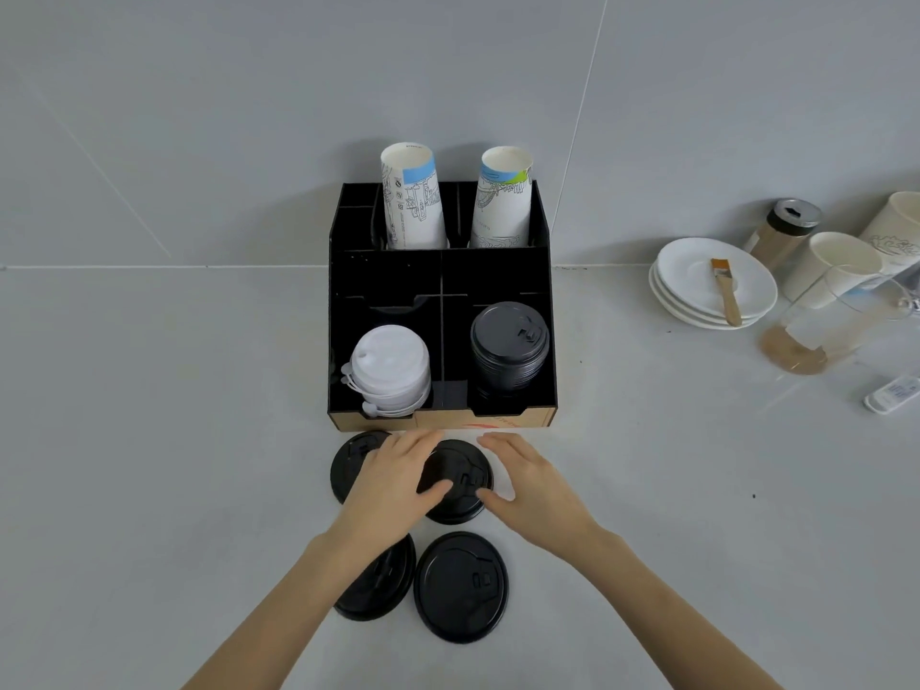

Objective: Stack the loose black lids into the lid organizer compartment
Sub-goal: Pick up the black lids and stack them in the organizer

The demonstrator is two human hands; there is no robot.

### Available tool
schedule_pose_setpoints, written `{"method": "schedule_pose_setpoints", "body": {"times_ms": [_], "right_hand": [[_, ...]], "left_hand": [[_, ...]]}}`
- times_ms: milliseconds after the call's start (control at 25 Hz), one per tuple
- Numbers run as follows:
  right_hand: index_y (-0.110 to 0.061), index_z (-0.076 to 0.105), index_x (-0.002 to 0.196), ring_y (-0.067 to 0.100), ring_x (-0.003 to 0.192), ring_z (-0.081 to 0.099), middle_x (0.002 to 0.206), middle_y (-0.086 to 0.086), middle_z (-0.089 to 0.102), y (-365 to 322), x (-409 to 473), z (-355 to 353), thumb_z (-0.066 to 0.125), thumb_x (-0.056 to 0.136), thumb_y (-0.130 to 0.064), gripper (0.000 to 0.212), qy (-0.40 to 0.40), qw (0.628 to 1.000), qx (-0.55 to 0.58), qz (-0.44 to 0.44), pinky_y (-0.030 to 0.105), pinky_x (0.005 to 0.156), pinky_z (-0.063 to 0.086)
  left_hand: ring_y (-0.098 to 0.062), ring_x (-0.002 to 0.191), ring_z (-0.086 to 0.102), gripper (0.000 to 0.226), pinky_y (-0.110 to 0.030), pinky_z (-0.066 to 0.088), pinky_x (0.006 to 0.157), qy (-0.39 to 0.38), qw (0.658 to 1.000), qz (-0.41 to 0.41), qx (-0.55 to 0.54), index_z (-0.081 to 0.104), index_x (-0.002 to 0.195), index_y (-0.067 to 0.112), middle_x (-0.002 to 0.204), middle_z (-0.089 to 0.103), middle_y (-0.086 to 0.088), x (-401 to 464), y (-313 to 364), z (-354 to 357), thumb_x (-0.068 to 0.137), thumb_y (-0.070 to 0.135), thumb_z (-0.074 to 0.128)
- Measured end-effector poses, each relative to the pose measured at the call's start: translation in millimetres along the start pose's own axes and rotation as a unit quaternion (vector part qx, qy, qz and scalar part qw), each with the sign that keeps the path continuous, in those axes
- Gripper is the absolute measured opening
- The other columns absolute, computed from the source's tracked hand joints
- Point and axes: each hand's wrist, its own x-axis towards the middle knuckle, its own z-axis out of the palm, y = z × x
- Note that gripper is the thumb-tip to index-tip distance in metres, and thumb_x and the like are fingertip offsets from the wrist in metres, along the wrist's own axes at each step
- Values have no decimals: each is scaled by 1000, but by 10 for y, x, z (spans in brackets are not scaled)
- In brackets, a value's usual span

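Several loose black lids lie on the grey counter in front of the black lid organizer [541,311]. My left hand [393,478] rests on the middle black lid [460,495], fingers at its far edge and thumb on its top. My right hand [530,483] lies beside that lid with fingers spread and its thumb touching the right rim. Another lid [348,465] pokes out from under my left hand. Two more lids [460,587] [383,585] lie nearer to me, the left one partly under my forearm. A stack of black lids [509,348] fills the organizer's front right compartment.
White lids [391,371] are stacked in the front left compartment. Two printed paper cups [413,201] [502,199] stand in the back slots. To the right are stacked white saucers [697,286] with a brush [726,291], a shaker jar [786,231], cups and a glass pitcher [826,321].
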Motion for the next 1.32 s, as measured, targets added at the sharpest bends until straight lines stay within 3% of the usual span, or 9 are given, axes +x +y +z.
{"method": "schedule_pose_setpoints", "body": {"times_ms": [320, 480, 600, 720, 880, 1040, 1320], "right_hand": [[-14, 25, 135, 21, 128, 37, 143, 5, 34, 54, -37, 180, 59, 82, -22, 64, -31, 999, -4, 22, 35, 110, 33], [-13, 28, 134, 22, 127, 39, 142, 5, 36, 53, -12, 204, 57, 83, -18, 60, -10, 999, 6, 31, 36, 108, 36], [-13, 30, 133, 21, 126, 40, 141, 4, 38, 44, -25, 197, 57, 83, -15, 58, -4, 999, 24, 24, 34, 107, 37], [-13, 34, 131, 19, 126, 41, 139, 3, 41, 35, -68, 165, 57, 83, -14, 54, 14, 999, 41, 6, 28, 105, 35], [-14, 37, 130, 14, 124, 42, 137, 2, 44, 2, -108, 52, 59, 82, -13, 52, 43, 997, 65, -9, 14, 101, 27], [-14, 38, 129, 5, 120, 40, 136, 1, 45, -40, -130, -117, 61, 81, -13, 53, 72, 994, 81, -22, -8, 92, 18], [-14, 41, 128, 0, 117, 38, 136, 0, 46, -111, -112, -499, 63, 81, -13, 53, 140, 984, 100, -37, -10, 91, 19]], "left_hand": [[-21, 133, 27, 62, -42, 18, 111, -39, 998, -20, 51, 27, 135, 17, 146, 29, -1, -70, -96, 156, 83, 38, 54], [-32, 114, 54, 64, -52, 41, 95, -14, 994, -8, 104, 49, 120, 11, 128, 54, -12, -105, -84, 221, 69, 49, 51], [-31, 125, 42, 62, -48, 29, 106, -12, 998, -23, 59, 41, 128, 11, 138, 42, -12, -111, -52, 222, 76, 39, 59], [-24, 132, 30, 67, -42, 20, 111, -24, 998, -23, 45, 32, 133, 15, 144, 32, -6, -128, -56, 221, 78, 49, 51], [-23, 131, 31, 88, -42, 21, 110, 6, 1000, -9, 19, 35, 131, 18, 143, 35, -4, -152, 22, 117, 58, 64, 20], [-20, 130, 31, 84, -40, 21, 110, 46, 999, 11, 8, 38, 129, 21, 142, 36, 1, -112, 133, 9, 59, 64, 22], [-18, 125, 38, 75, -37, 30, 104, 123, 990, 30, -66, 44, 124, 22, 137, 41, -2, 17, 393, -222, 62, 63, 36]]}}
